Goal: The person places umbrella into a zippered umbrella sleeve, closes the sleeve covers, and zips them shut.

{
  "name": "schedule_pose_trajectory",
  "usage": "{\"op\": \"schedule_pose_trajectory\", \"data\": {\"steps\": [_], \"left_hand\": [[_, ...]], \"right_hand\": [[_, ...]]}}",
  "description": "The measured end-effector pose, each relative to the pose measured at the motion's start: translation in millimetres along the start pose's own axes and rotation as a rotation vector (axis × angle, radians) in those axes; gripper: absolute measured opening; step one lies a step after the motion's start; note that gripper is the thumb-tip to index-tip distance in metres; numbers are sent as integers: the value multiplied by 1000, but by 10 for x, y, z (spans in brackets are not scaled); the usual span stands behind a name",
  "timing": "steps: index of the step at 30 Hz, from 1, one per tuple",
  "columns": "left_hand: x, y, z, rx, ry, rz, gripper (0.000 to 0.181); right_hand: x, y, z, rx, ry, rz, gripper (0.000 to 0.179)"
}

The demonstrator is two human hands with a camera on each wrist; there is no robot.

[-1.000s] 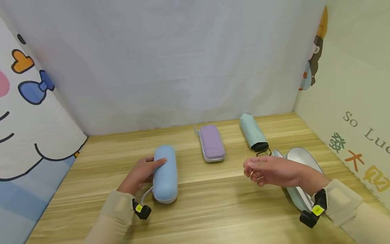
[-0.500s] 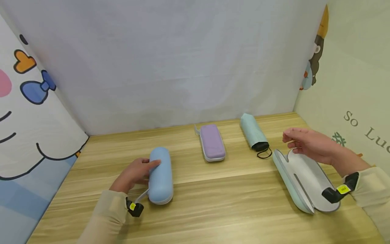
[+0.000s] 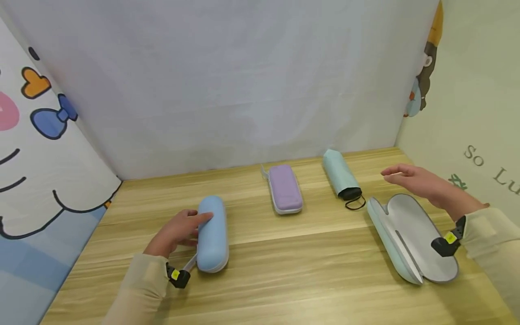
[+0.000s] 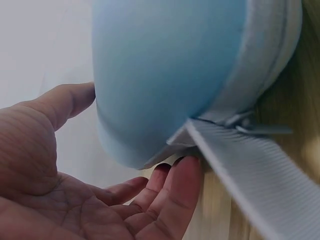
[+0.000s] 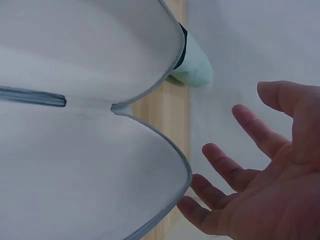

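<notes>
My left hand holds a light blue hard zip case by its left side on the table's left half. In the left wrist view the thumb touches its top face, and the fingers reach under its lower edge. A pale woven strap hangs from the case by the zip. Over at the right, my right hand hovers with fingers extended, holding nothing. It is above the far end of a mint glasses case that lies spread open, its pale lining showing.
A purple zip case with a small loop lies at the back middle. Right of it is a folded mint umbrella with a black end and cord. A pale cloth wall stands behind the wooden table, with printed panels at both sides.
My right hand has moved right and farther back, from left of the open glasses case to over its far end, and its fingers have straightened. My left hand and the blue case have shifted slightly left.
</notes>
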State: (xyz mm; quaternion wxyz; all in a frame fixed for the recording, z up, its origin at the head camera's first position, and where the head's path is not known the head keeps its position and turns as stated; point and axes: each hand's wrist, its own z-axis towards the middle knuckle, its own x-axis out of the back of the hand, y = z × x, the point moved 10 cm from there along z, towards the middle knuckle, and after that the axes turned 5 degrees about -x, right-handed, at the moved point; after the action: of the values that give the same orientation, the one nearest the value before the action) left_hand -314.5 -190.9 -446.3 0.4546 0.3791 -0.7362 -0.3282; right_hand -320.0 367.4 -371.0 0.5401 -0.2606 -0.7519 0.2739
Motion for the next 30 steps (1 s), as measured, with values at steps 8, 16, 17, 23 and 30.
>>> {"op": "schedule_pose_trajectory", "data": {"steps": [8, 16, 17, 23, 30], "left_hand": [[11, 49, -17, -16, -5, 30, 99], [40, 8, -13, 11, 7, 37, 101], [42, 1, -11, 15, 6, 37, 102], [66, 52, -23, -14, 19, 110, 103], [118, 278, -74, -91, 112, 301, 100]], "right_hand": [[-38, 310, -52, -128, -146, -41, 67], [-127, 531, -118, -206, -234, 63, 73], [-132, 546, -121, -209, -237, 76, 73], [-172, 609, -157, -223, -243, 91, 73], [-223, 611, -182, -205, -237, 121, 66]]}}
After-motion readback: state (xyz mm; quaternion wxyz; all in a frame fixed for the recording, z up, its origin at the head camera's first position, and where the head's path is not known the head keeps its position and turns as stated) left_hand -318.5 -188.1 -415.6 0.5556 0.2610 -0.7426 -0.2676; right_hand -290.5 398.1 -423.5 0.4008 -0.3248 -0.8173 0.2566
